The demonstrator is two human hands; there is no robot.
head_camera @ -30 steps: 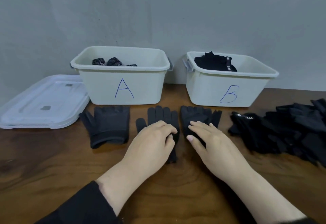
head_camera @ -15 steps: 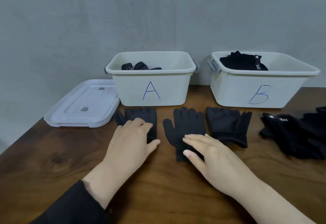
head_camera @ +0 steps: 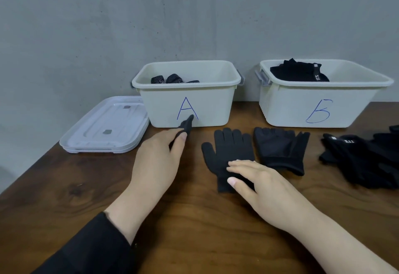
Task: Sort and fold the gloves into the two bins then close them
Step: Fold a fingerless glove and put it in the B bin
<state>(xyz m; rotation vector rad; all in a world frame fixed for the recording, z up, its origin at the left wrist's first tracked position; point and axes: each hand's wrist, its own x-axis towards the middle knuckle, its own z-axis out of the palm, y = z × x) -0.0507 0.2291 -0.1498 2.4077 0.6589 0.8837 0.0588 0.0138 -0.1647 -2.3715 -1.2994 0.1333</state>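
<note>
- Left hand (head_camera: 157, 161): fingers curl round a black glove (head_camera: 187, 126), now lifted off the table; earlier it lay flat beneath the hand.
- Right hand (head_camera: 259, 182): fingers straight, together, pressing the middle glove (head_camera: 230, 150), unchanged.
- Bin A (head_camera: 211, 109), 12 o'clock: dotted gloves (head_camera: 170, 79) inside.
- Bin B (head_camera: 280, 105), 2 o'clock: black gloves (head_camera: 298, 72) inside.
- Lids (head_camera: 103, 126), 10 o'clock.

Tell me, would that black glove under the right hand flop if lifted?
Probably floppy: the knit glove lies flat and limp on the table under the right hand. It looks thin, so likely light. Being soft cloth, it should neither roll nor break.
</note>
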